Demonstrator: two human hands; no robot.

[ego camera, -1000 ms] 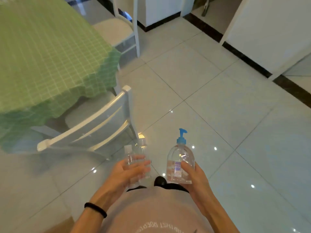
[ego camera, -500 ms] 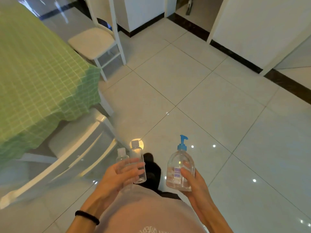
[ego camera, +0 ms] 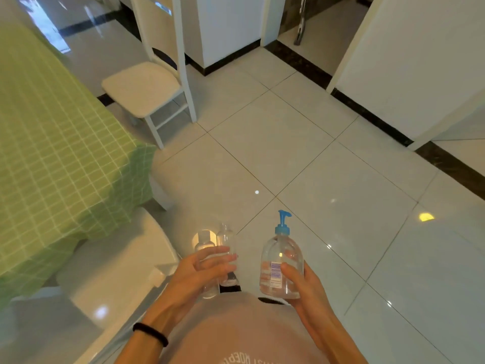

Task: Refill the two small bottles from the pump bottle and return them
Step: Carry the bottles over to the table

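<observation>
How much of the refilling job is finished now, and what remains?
Done: all three bottles are gathered. In hand: the left hand holds the two small clear plastic bottles; the right hand holds the clear pump bottle with blue pump. Left: whether the small ones are filled cannot be told; nothing is set down yet, so returning remains.

We count 2 small bottles [ego camera: 226,236], 1 pump bottle [ego camera: 282,258] with 1 blue pump [ego camera: 283,219], and 2 hands: left hand [ego camera: 194,274], right hand [ego camera: 307,287]. We also see 2 white chairs [ego camera: 141,88], 1 green-clothed table [ego camera: 52,143], 1 black wristband [ego camera: 151,333].
</observation>
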